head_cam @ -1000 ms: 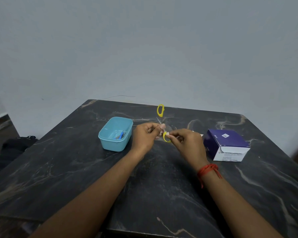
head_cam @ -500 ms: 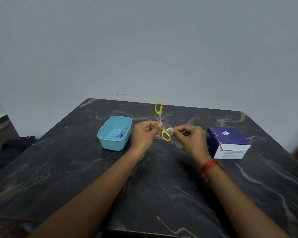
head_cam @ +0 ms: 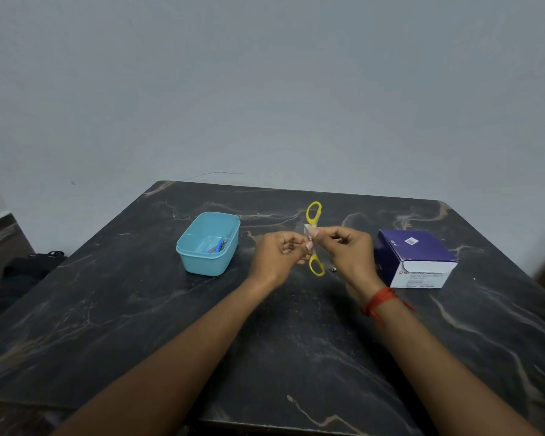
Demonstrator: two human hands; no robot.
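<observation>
both hands are up off the surface [head_cam: 296, 341] and meeting in the middle, right over its centre. between them, the scissors [head_cam: 309, 215], held off the surface and standing close to upright: one yellow loop pokes up above the fingers, the other hangs below them. the left hand [head_cam: 280, 256] has its fingers curled in, thumb and forefinger pinching the scissors at the mid part, where the two halves cross. the right hand [head_cam: 346, 253] comes in from the other side, fingers curled too, pinching a small pale scrap [head_cam: 311, 230] against that same mid part. it's blurred there, so it could be tape or paper, hard to call. fingertips of the two hands are almost touching. a red thread [head_cam: 379, 302] sits round the right wrist.

off to the left, near the left hand but apart from it, a light blue tub [head_cam: 205, 264] stands open on the surface with a blue item [head_cam: 218, 245] lying inside. to the right, just beside the right hand, a purple box [head_cam: 422, 250] with a white front. a tiny dark bit [head_cam: 333, 270] lies on the surface under the right hand. down on the floor at far left, a black bag [head_cam: 29, 265].
</observation>
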